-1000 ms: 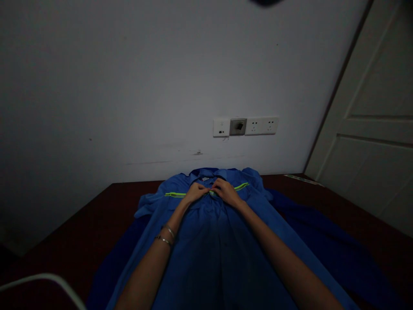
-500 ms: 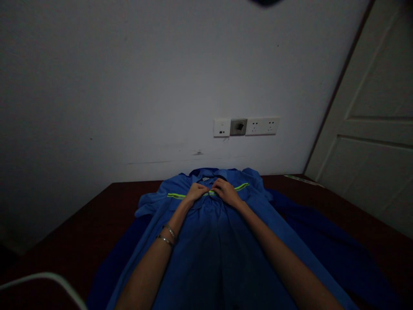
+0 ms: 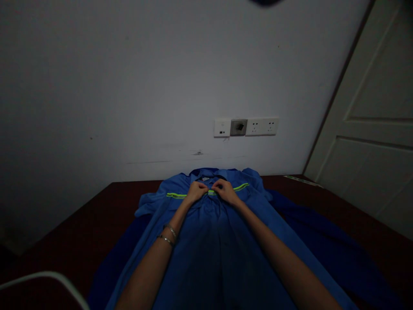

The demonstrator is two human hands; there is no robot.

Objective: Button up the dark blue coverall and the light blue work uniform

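A blue work jacket with a yellow-green reflective stripe across its chest lies spread out, collar toward the wall. My left hand pinches the jacket's front just left of the middle, at the stripe. Close beside it, my right hand is closed in a pinch on the same front from the right. Between the fingertips a short piece of the stripe shows; whether a button or fastener is there is too small to tell. Cloth folds gather below both hands. Two bracelets circle my left wrist.
Darker blue cloth extends from under the jacket on both sides over a dark red table. A wall with sockets stands behind, a panelled door at right. A white cable curves at lower left.
My fingers have shifted slightly at the chest stripe, and the cloth just below them looks a little less bunched. Both hands stay pinched at the same place.
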